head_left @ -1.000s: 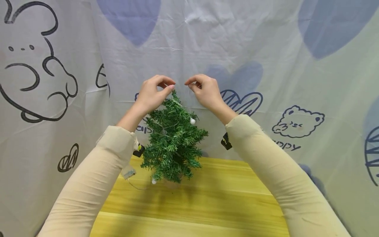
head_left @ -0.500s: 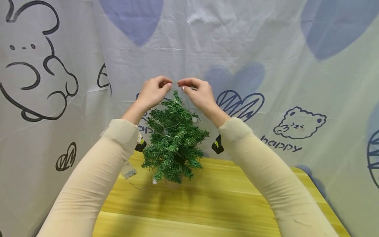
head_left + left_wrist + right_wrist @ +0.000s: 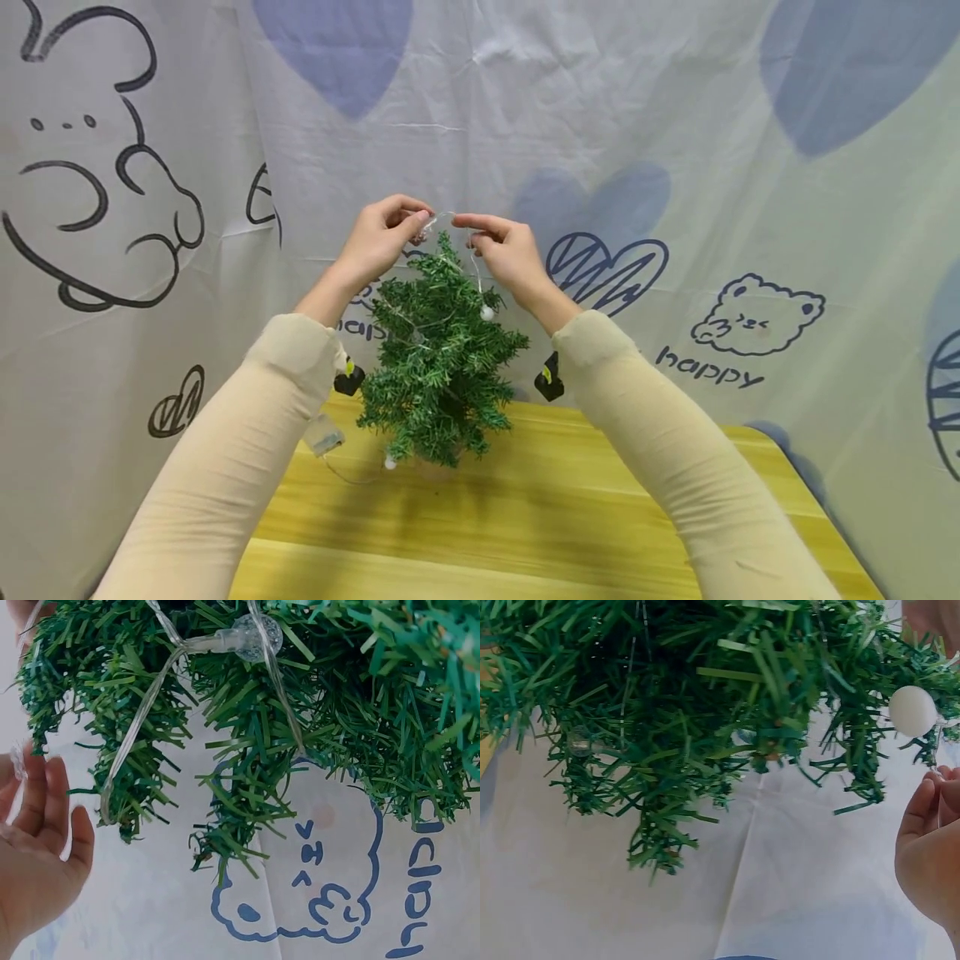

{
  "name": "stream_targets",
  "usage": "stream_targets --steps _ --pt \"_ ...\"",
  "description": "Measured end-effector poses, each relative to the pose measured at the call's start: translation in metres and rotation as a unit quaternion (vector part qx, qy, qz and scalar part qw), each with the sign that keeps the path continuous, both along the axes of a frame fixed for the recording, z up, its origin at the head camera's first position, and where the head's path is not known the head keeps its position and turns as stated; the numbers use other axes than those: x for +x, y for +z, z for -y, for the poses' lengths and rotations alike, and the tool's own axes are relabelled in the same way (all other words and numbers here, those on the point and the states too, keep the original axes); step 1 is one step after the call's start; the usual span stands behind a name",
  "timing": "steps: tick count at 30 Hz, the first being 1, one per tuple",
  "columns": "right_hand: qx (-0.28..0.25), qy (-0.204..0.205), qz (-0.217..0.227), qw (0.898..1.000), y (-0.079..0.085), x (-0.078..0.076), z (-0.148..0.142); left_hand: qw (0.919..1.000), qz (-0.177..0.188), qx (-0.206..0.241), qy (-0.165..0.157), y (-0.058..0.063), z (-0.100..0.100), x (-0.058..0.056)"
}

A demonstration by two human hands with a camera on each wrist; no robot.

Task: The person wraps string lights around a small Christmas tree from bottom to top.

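A small green artificial Christmas tree (image 3: 442, 358) stands upright on the table, with string lights (image 3: 146, 712) draped over its branches. Beside the tip, my left hand (image 3: 381, 237) pinches a small bunch of the clear wire between thumb and fingers. On the other side of the tip, my right hand (image 3: 512, 254) pinches the same wire, which arches over the top between both hands. From the right hand the wire drops to a white ball bulb (image 3: 487, 313), also close above the fingers in the right wrist view. A clear bubble bulb (image 3: 259, 639) lies against the branches.
A pale battery box (image 3: 324, 435) lies on the yellow wooden table (image 3: 525, 517), left of the tree, its cable running toward the base. Another white bulb (image 3: 390, 462) hangs low by the pot. A printed curtain (image 3: 585, 100) surrounds the table's back and sides.
My right hand has moved left toward the tree tip and slightly down. The left hand has shifted slightly left of the tip. The wire arch between the hands has come into view.
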State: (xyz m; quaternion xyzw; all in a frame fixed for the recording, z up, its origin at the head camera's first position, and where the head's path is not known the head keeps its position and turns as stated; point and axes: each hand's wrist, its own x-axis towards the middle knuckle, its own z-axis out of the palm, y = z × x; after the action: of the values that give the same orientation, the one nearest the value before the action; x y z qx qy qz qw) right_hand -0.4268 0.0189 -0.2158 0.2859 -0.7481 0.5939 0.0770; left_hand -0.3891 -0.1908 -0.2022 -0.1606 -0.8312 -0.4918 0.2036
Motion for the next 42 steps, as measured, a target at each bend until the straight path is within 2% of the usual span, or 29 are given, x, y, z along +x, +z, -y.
stream_targets --steps 3,7,14,20,30,38,42 --pt "0.001 0.007 0.013 1.0 -0.003 0.0 0.0 0.9997 -0.011 0.001 -0.022 0.0 0.002 0.005" --pt "0.005 0.026 0.029 0.999 -0.007 0.001 0.0 0.9992 -0.012 -0.014 -0.036 0.001 0.004 0.013" --pt "0.036 0.031 0.051 0.998 -0.012 0.0 0.0 0.9978 0.005 -0.049 -0.045 -0.001 0.009 0.021" --pt "0.044 0.026 0.054 0.997 -0.013 0.002 -0.003 0.9981 -0.004 -0.045 -0.043 -0.001 0.004 0.021" --pt "0.039 0.025 0.049 0.998 -0.017 0.007 -0.005 0.9976 -0.063 -0.024 0.013 -0.001 -0.012 0.016" --pt "0.054 -0.033 -0.001 0.998 -0.018 0.014 -0.013 0.9935 -0.069 -0.078 0.047 -0.003 -0.02 0.018" --pt "0.051 -0.044 -0.01 0.998 -0.018 0.019 -0.018 0.9917 -0.062 -0.097 0.058 -0.003 -0.021 0.017"
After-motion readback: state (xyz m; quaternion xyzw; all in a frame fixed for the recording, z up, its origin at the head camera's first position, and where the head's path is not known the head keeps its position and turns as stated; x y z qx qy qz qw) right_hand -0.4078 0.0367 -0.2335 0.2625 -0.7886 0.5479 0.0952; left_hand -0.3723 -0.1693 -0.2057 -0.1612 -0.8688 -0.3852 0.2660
